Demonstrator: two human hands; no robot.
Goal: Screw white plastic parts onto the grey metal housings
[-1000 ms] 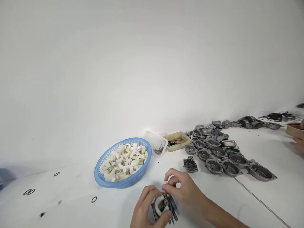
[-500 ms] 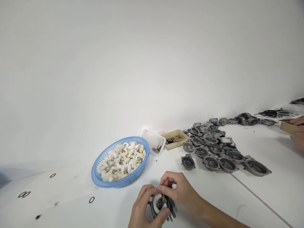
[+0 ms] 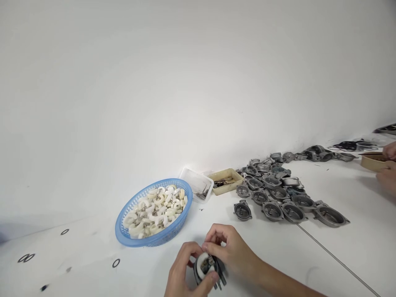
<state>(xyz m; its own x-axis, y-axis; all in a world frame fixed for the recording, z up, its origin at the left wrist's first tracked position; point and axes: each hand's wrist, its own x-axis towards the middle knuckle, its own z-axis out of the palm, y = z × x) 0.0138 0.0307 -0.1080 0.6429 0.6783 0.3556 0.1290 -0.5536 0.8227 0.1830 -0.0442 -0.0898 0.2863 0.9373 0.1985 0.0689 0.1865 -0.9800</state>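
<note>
Near the basket (image 3: 154,214), just in front of it and a little to its right, both hands meet over the white worktop (image 3: 328,264). Left hand (image 3: 182,276) is curled around a small dark metal part (image 3: 208,270) with a white piece set in its face, thumb under it and fingers over the top. Right hand (image 3: 230,249) pinches at the top edge of the same part with thumb and forefinger, its other fingers bent loosely.

Blue and oval, the basket holds a heap of white curved pieces. Right of the basket stand a clear tub (image 3: 197,184) and then a tan tray (image 3: 225,180), both against the wall. Farther right of the basket lies a spread of grey metal bowls (image 3: 286,194), one (image 3: 243,210) lying apart, nearest the hands. Left of the basket, black rings (image 3: 26,258) lie scattered, one ring (image 3: 116,262) just beside it. Far right of the basket, another person's hand (image 3: 386,175) rests by a brown dish (image 3: 371,161).
</note>
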